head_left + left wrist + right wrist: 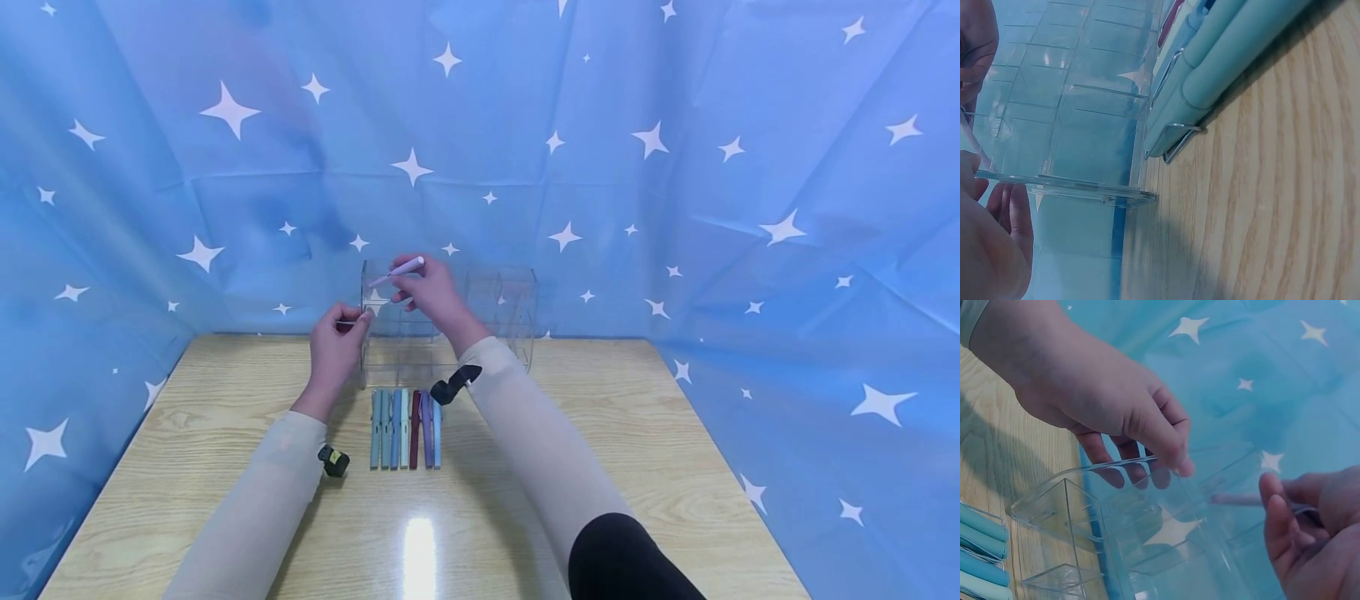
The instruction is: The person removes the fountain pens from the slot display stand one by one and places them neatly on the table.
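Note:
My left hand (335,354) grips the left side wall of a clear divided organizer (1088,186), fingers on one face and thumb on the other, as the right wrist view shows. A pale lilac pen (407,267) is held in my right hand (435,298), slanting over the upper left compartments of the organizer. Its narrow end points down to the left, toward the wall that the left hand holds. In the right wrist view the pen (1238,500) shows only in part, behind the right fingers.
In front of the organizer lies a row of several clipped pens (395,429) in teal, blue, pale green, dark red and purple, side by side on the wooden table (600,467). A blue curtain (487,125) with white stars hangs right behind the organizer and along both sides.

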Tool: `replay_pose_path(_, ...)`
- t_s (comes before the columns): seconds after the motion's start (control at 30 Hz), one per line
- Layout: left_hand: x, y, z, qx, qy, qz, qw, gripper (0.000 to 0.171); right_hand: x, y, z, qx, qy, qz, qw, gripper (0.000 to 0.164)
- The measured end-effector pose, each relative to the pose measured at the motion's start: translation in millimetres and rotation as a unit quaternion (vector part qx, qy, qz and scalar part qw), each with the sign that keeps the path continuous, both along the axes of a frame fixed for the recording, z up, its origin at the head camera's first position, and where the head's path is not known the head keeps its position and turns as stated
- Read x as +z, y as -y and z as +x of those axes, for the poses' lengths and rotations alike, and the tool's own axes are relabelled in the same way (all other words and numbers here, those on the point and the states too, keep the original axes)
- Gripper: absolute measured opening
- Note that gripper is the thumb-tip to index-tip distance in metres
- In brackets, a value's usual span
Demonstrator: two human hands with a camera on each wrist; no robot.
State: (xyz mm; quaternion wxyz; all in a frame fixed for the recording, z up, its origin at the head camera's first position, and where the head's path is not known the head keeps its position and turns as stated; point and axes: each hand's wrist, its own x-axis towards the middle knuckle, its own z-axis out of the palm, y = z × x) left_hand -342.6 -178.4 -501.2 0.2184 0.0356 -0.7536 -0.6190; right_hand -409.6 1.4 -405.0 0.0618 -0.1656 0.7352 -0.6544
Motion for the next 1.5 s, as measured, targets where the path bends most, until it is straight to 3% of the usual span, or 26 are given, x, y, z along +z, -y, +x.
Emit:
replay_pose_path(0.23, -0.9, 0.9, -0.3, -0.002, 0.003, 0.000, 1.0000, 0.025, -3.9, 5.3, -1.2, -0.016, -0.022, 0.028, 0.999, 0.031)
replay_pose_path(0.5, -3.1, 1.8, -1.4, -0.009, 0.004, 0.010, 0.9999, 0.023, -8.6, 11.3, 0.0, -0.056, -0.042, 0.023, 0.997, 0.015)
replay_pose_path(0.67, -2.1, 0.8, -0.9, -0.008, 0.006, 0.008, 0.9999, 0.023, -10.5, 14.4, 0.1, -0.085, -0.041, 0.002, 0.996, 0.014)
replay_pose_path(0.9, -2.4, 0.8, -0.6, -0.007, 0.008, 0.008, 0.9999, 0.022, -9.7, 14.9, 0.8, -0.125, -0.078, -0.045, 0.988, 0.011)
replay_pose_path(1.2, -3.7, 1.9, -0.5, -0.006, 0.011, 0.011, 0.9999, 0.025, -4.0, -1.0, 4.1, -0.108, -0.118, -0.139, 0.977, 0.023)
replay_pose_path(1.37, -1.9, 0.9, 0.3, -0.008, 0.011, 0.011, 0.9998, 0.028, 0.2, -12.4, 8.2, -0.097, -0.128, -0.155, 0.975, 0.035)
replay_pose_path(1.5, -0.8, 0.5, 1.2, -0.010, 0.011, 0.010, 0.9998, 0.030, 4.3, -18.7, 12.2, -0.097, -0.126, -0.161, 0.974, 0.035)
